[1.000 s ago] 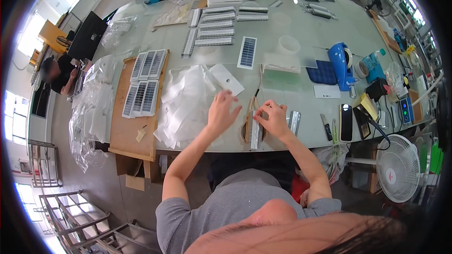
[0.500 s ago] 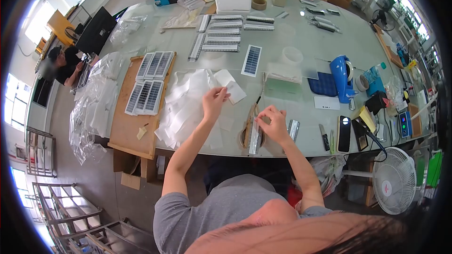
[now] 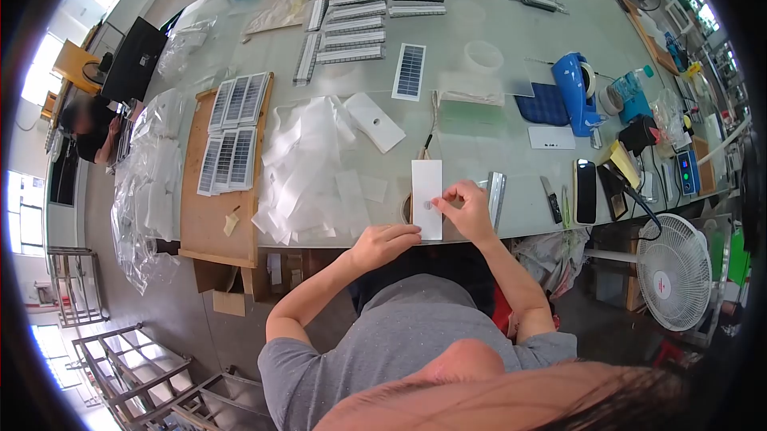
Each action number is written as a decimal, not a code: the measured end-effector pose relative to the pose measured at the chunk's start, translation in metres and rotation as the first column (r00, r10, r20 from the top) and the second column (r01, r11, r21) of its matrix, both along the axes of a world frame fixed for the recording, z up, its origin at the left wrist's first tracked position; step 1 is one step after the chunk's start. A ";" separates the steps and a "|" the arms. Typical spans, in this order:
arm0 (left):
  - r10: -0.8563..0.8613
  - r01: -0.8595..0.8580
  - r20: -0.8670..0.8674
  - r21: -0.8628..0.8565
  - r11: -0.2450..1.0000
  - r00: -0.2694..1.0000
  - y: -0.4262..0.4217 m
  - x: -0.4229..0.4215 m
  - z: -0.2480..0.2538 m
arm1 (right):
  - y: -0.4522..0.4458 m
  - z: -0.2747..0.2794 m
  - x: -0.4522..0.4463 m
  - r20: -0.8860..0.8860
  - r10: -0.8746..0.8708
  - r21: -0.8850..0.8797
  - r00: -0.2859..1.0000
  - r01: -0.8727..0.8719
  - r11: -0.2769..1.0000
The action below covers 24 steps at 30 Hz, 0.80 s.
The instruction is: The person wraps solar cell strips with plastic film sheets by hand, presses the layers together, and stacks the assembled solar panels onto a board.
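Note:
A white card (image 3: 421,183) with a small round hole or spot stands lengthwise at the table's front edge. My left hand (image 3: 387,244) is closed, fingertips on its lower left corner. From the right, my right hand (image 3: 465,211) reaches over the card's right edge, thumb and forefinger pinched beside the spot. Whatever lies under the card is hidden. Up and to the left is a stack of white cards (image 3: 374,123). Loose translucent white sheets (image 3: 307,167) are spread left of my hands. A silver ruler-like strip (image 3: 496,201) lies just right of my right hand.
Several dark-gridded cards (image 3: 228,161) lie on a wooden board (image 3: 196,227) at left. Packed ruler-like strips (image 3: 349,38) are laid out at the back. To the right are a blue tape dispenser (image 3: 577,95), a knife (image 3: 551,199) and a phone (image 3: 586,191); a fan (image 3: 671,271) stands beyond.
My left hand has come down from the card stack to the table's front edge. A white card now covers the silver strip my right hand was over. The view has tilted down.

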<state>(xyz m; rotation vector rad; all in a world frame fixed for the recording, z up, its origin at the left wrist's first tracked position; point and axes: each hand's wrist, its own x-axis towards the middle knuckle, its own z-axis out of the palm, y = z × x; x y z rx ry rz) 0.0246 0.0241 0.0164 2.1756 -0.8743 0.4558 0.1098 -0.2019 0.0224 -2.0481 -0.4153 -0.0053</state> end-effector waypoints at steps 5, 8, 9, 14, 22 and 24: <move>0.058 -0.058 -0.043 -0.005 0.998 0.997 0.000 -0.005 0.000 | 0.001 -0.007 -0.017 0.116 -0.083 -0.141 0.990 0.099 0.985; 0.055 -0.054 -0.063 0.019 0.998 0.996 0.002 -0.007 0.001 | 0.003 -0.007 -0.020 0.153 -0.094 -0.163 0.984 0.119 0.979; 0.056 -0.053 -0.068 0.032 0.998 0.996 0.002 -0.007 0.002 | 0.003 -0.007 -0.020 0.154 -0.097 -0.164 0.983 0.122 0.979; 0.052 -0.052 -0.040 0.007 0.999 0.998 0.000 -0.006 0.000 | 0.003 -0.008 -0.020 0.153 -0.092 -0.171 0.984 0.118 0.978; 0.041 -0.037 -0.071 0.057 0.998 0.997 0.001 -0.005 0.003 | 0.004 -0.009 -0.021 0.203 -0.099 -0.229 0.974 0.146 0.962; 0.015 -0.009 -0.072 0.091 0.996 0.997 0.001 -0.001 0.013 | 0.005 -0.009 -0.021 0.214 -0.114 -0.238 0.970 0.165 0.957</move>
